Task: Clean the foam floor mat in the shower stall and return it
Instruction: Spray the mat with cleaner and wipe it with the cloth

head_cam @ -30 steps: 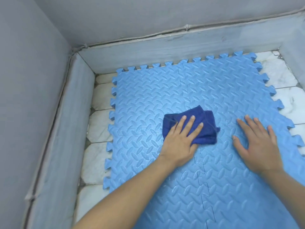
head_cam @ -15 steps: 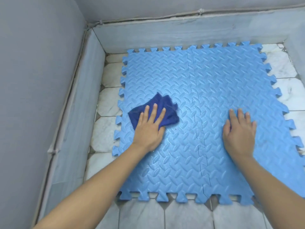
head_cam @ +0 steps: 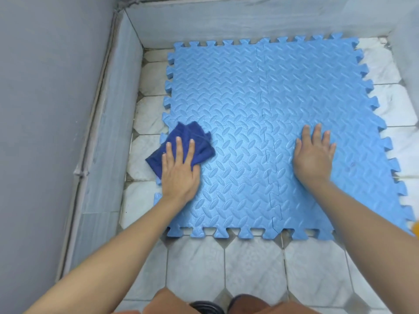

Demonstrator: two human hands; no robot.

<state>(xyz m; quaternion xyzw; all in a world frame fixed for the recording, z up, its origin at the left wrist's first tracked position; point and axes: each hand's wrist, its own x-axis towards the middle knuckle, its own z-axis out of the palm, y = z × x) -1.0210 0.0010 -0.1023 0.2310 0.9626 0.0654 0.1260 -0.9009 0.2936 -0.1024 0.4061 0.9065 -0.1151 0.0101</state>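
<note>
A light blue foam mat (head_cam: 260, 98) of interlocking tiles lies flat on the white tiled floor. A dark blue cloth (head_cam: 195, 137) sits at the mat's left edge, partly hanging over onto the tiles. My left hand (head_cam: 179, 168) presses flat on the cloth with straight fingers. My right hand (head_cam: 314, 155) rests flat on the mat's right half, fingers spread and straight.
Grey walls (head_cam: 45, 109) with a low grey skirting close in the left and far sides. White octagonal floor tiles (head_cam: 249, 268) show in front of the mat and along its right edge. My knees and dark footwear (head_cam: 204, 307) are at the bottom.
My left hand has slid the cloth leftward from the mat's middle to its left edge. The view has pulled back, showing the mat's near edge and the tiles in front.
</note>
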